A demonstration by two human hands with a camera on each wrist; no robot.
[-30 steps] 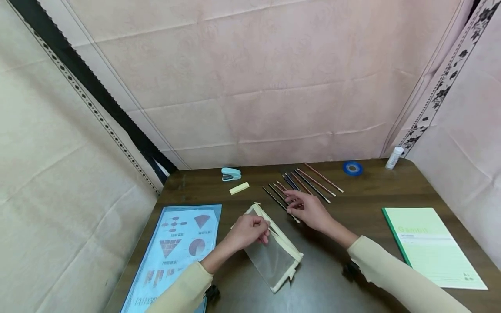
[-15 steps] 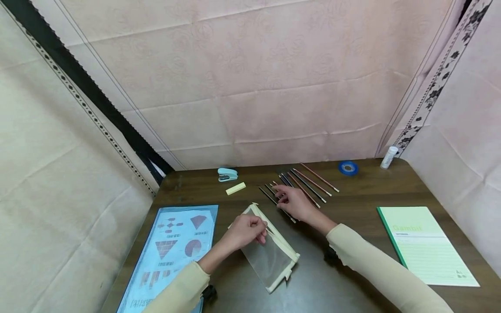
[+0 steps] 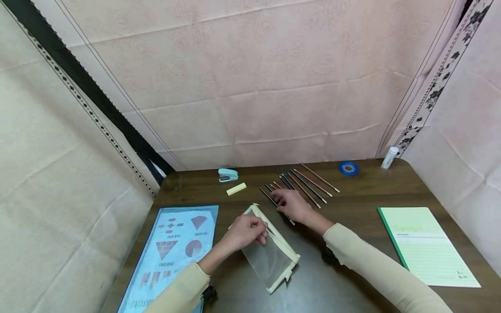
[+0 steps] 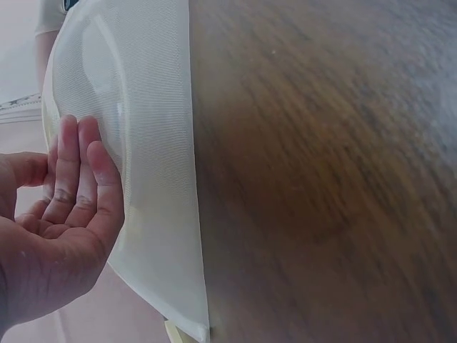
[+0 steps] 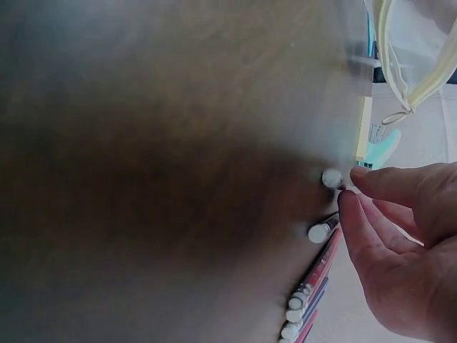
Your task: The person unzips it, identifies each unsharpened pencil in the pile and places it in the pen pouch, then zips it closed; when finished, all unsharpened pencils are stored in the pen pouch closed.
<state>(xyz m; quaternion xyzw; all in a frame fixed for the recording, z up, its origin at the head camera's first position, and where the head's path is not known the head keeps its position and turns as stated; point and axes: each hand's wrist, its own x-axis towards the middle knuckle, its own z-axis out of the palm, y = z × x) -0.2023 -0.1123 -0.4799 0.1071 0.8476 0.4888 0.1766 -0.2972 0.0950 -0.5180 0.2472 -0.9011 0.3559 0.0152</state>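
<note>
My left hand (image 3: 245,232) pinches the edge of a pale mesh zip pouch (image 3: 270,261), its fingers bent in front of the mesh (image 4: 161,143) in the left wrist view. The pouch lies slanted on the table, its cream zip side gaping a little. My right hand (image 3: 294,205) is at the nearest black pencil (image 3: 268,194), thumb and forefinger closing around it just behind its white end (image 5: 332,179). Beside it, several dark and red pencils (image 3: 313,180) lie fanned out, their white ends toward me.
A light-blue stapler (image 3: 228,174) and a pale yellow strip (image 3: 236,188) lie at the back. Blue tape (image 3: 348,168) and a white tube (image 3: 389,157) stand back right. A blue printed folder (image 3: 168,252) lies left, a green notebook (image 3: 428,248) right. Curtains enclose the table.
My right hand has moved left over the pencils to the nearest black one, and its fingers have drawn in around it. My left hand stays at the pouch.
</note>
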